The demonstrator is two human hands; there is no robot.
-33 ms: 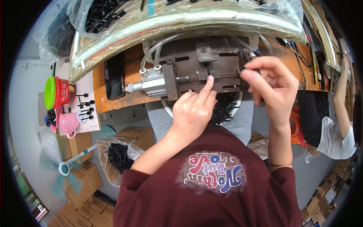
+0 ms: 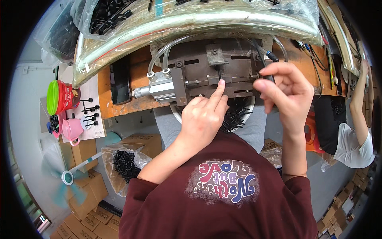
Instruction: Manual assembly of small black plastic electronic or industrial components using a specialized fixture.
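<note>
My left hand (image 2: 205,115) reaches over a dark metal fixture (image 2: 195,65), its index finger stretched out and the others partly bent. That fingertip presses on a small metal block (image 2: 227,80) where the lower end of a thin black stem (image 2: 219,71) sits. My right hand (image 2: 288,89) is raised at the fixture's right end, thumb and index finger pinched on a thin black rod (image 2: 262,59) that slants up and left. Left on the fixture is a silver air cylinder (image 2: 162,87) with clear tubes. In my lap, a white bowl (image 2: 253,109) holds several black stems.
Behind the fixture lies a long, plastic-wrapped raised edge (image 2: 199,18). A phone (image 2: 120,81) lies on the bench at left, beyond it a red tub (image 2: 69,95) and pink cup (image 2: 72,129). A fan (image 2: 67,177) stands low left. Another person (image 2: 354,147) is at far right.
The black rod in my right hand has swung so that its length now shows, slanting up past the fingertips. My right hand shifted only slightly; my left hand stays put.
</note>
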